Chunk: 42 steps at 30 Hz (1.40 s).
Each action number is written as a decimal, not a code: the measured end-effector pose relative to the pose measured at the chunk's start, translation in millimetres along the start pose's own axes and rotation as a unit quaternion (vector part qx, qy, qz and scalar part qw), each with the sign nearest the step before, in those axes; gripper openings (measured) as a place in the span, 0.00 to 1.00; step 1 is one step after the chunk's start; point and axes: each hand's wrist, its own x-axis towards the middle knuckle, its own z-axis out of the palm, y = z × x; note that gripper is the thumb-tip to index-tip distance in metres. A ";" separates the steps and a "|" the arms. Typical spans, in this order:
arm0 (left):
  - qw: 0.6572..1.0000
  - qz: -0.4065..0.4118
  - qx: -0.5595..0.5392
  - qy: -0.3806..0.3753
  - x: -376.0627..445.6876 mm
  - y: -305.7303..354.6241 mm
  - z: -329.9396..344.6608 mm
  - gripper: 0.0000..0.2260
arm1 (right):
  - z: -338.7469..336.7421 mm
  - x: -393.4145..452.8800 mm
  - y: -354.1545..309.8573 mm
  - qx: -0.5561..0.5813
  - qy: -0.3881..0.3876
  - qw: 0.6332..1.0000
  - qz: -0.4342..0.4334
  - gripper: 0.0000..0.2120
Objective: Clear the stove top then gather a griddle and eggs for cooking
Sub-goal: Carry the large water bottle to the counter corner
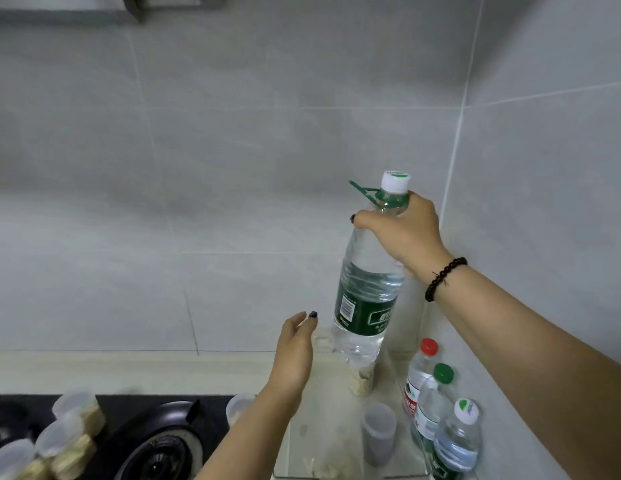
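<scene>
Large water bottle (366, 292) held aloft by right hand (404, 230), tilted, base above counter (323, 393) right of stove top (156, 441). Right hand fingers curled round bottle shoulder just below green neck ring and white cap. Bottle label dark green with barcode; writing too blurred to read. Left hand (295, 355) left of bottle base, fingers relaxed, loosely extended, holding nothing, not touching bottle. Three small bottles (440, 417) on counter right of large water bottle. Lidded jars (59, 441) on stove top.
</scene>
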 end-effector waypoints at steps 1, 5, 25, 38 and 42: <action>0.999 -0.024 -0.034 0.026 -6.0 -4.6 -2.7 0.18 | 3.8 -8.2 -8.1 0.013 -0.014 1.000 -0.003 0.13; 0.961 -0.123 -0.237 0.070 -30.5 -23.2 -17.4 0.19 | 19.5 -36.9 -34.0 0.073 -0.060 0.995 0.007 0.15; 0.827 -0.046 -0.560 0.009 -134.1 -50.4 -112.0 0.19 | 101.3 -149.0 -78.8 0.221 -0.252 0.933 -0.129 0.28; 0.819 0.120 -0.539 0.159 -216.8 -5.9 -188.4 0.22 | 176.6 -283.7 -65.3 0.414 -0.358 0.835 -0.057 0.44; 0.851 0.149 -0.432 0.258 -257.7 5.6 -216.9 0.17 | 196.1 -310.5 -91.6 0.466 -0.354 0.810 0.048 0.31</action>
